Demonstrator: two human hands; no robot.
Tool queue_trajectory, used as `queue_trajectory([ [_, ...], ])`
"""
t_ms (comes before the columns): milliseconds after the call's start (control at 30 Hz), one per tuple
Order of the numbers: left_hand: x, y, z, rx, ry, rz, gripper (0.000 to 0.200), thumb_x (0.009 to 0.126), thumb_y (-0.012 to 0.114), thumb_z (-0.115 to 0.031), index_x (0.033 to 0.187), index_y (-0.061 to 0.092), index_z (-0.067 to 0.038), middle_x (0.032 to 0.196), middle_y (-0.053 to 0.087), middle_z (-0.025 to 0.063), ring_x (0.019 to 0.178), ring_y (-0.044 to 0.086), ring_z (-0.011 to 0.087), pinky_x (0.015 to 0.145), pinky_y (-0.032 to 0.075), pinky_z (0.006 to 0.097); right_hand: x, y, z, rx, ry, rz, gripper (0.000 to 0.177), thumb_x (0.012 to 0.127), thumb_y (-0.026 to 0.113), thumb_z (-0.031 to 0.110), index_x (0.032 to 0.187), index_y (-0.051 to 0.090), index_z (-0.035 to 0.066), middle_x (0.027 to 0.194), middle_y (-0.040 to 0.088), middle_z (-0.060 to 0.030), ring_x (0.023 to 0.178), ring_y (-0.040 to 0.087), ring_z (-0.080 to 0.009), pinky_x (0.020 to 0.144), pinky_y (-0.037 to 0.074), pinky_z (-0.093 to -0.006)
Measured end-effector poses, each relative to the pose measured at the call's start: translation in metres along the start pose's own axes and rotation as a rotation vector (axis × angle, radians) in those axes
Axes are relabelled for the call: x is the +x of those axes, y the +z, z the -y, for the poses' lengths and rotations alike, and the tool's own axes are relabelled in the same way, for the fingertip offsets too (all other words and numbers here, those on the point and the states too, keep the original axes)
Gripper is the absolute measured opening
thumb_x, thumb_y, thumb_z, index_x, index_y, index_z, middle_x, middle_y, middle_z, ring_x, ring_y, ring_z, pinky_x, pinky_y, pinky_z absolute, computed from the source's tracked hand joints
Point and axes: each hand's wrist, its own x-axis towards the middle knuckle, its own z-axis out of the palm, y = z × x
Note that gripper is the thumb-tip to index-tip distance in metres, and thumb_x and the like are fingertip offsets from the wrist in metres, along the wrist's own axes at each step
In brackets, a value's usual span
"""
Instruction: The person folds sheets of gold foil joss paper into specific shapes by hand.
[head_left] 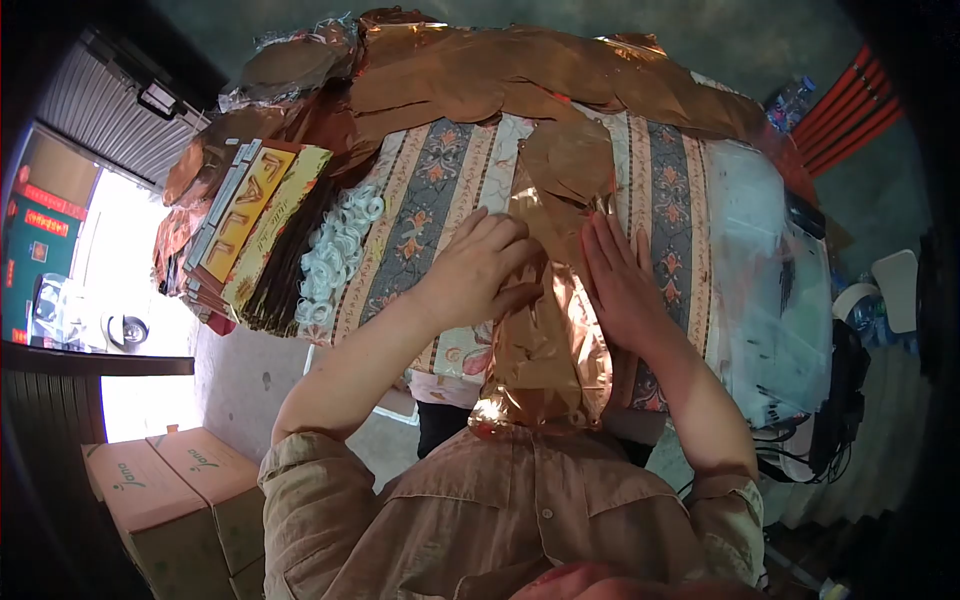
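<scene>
A flat copper-coloured foil balloon [535,345], shiny and creased, lies lengthwise in front of me, its near end hanging over the table edge towards my shirt. My left hand [485,262] is closed at its left edge, fingers curled and thumb bent over the foil. Along the right edge rests my right hand [625,285], its fingers stretched out and close together, pointing away from me. Beyond the fingertips, more brown foil [570,160] overlaps the far end of the piece.
Flat copper foil pieces [470,75] are heaped along the table's far side. On the left are printed card packs [255,225] and a pile of white rings [340,250]. Clear plastic bags [765,300] lie on the right. Cartons [175,490] stand on the floor at lower left.
</scene>
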Motion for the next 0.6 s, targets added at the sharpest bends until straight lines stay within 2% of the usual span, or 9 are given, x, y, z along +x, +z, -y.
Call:
queue_trajectory([
  [67, -0.0004, -0.0009, -0.0023, -0.011, -0.017, -0.018, 0.046, 0.076, 0.073, -0.031, 0.114, 0.06, -0.009, 0.111, 0.053, 0.0101, 0.114, 0.049, 0.0292, 0.105, 0.033, 0.0426, -0.0003, 0.0002, 0.0006, 0.002, 0.002, -0.003, 0.07, 0.091, 0.055, 0.028, 0.147, 0.026, -0.001, 0.155, 0.024, -0.0191, 0.146, 0.018, -0.0335, 0.115, 0.013, -0.0566],
  [167, -0.0012, -0.0029, 0.0024, -0.022, 0.052, -0.04, 0.052, 0.073, 0.076, -0.025, 0.119, 0.058, -0.007, 0.114, 0.052, 0.0119, 0.109, 0.049, 0.0333, 0.098, 0.039, 0.0418, -0.0006, -0.0039, 0.0017, 0.051, 0.015, 0.014, 0.069, 0.091, 0.055, 0.027, 0.147, 0.026, 0.0, 0.155, 0.023, -0.0191, 0.146, 0.018, -0.0334, 0.116, 0.013, -0.0561],
  [400, -0.0019, -0.0011, 0.0025, -0.018, 0.015, -0.017, 0.056, 0.072, 0.078, -0.028, 0.12, 0.058, -0.007, 0.118, 0.051, 0.0119, 0.111, 0.048, 0.0329, 0.099, 0.038, 0.0422, -0.0004, 0.0017, -0.0012, 0.078, 0.001, -0.017, 0.074, 0.089, 0.059, 0.03, 0.148, 0.025, 0.0, 0.156, 0.022, -0.0182, 0.146, 0.017, -0.0329, 0.116, 0.01, -0.0559],
  [467, -0.0017, -0.0016, 0.0027, -0.039, 0.025, -0.013, 0.057, 0.07, 0.079, -0.028, 0.12, 0.058, -0.008, 0.118, 0.052, 0.0117, 0.112, 0.048, 0.0325, 0.099, 0.038, 0.042, 0.0003, -0.0016, 0.002, 0.102, 0.045, 0.006, 0.07, 0.09, 0.057, 0.021, 0.149, 0.025, 0.001, 0.156, 0.022, -0.0172, 0.147, 0.017, -0.0302, 0.117, 0.01, -0.0535],
  [500, -0.0014, -0.0016, 0.0028, -0.04, 0.028, -0.013, 0.057, 0.07, 0.079, -0.028, 0.12, 0.058, -0.008, 0.118, 0.052, 0.0117, 0.112, 0.048, 0.0325, 0.099, 0.038, 0.042, 0.0004, -0.0013, 0.0008, 0.1, 0.047, 0.006, 0.07, 0.09, 0.057, 0.021, 0.149, 0.025, 0.001, 0.156, 0.022, -0.0172, 0.147, 0.017, -0.0302, 0.117, 0.01, -0.0535],
  [567, -0.0016, -0.0012, 0.0023, -0.064, -0.001, -0.023, 0.052, 0.072, 0.078, -0.032, 0.116, 0.06, -0.011, 0.113, 0.052, 0.0094, 0.114, 0.048, 0.0285, 0.104, 0.033, 0.042, 0.0, -0.0003, -0.0014, 0.127, 0.029, -0.004, 0.078, 0.086, 0.064, 0.031, 0.148, 0.027, 0.001, 0.156, 0.023, -0.0168, 0.146, 0.017, -0.0311, 0.117, 0.01, -0.054],
  [600, -0.0017, -0.0009, 0.0023, -0.065, 0.0, -0.023, 0.052, 0.072, 0.078, -0.032, 0.116, 0.06, -0.011, 0.113, 0.052, 0.0094, 0.114, 0.048, 0.0285, 0.104, 0.033, 0.042, 0.0006, -0.0005, -0.0019, 0.126, 0.03, -0.004, 0.078, 0.086, 0.064, 0.031, 0.148, 0.027, 0.001, 0.156, 0.023, -0.0168, 0.146, 0.017, -0.0311, 0.117, 0.01, -0.054],
])
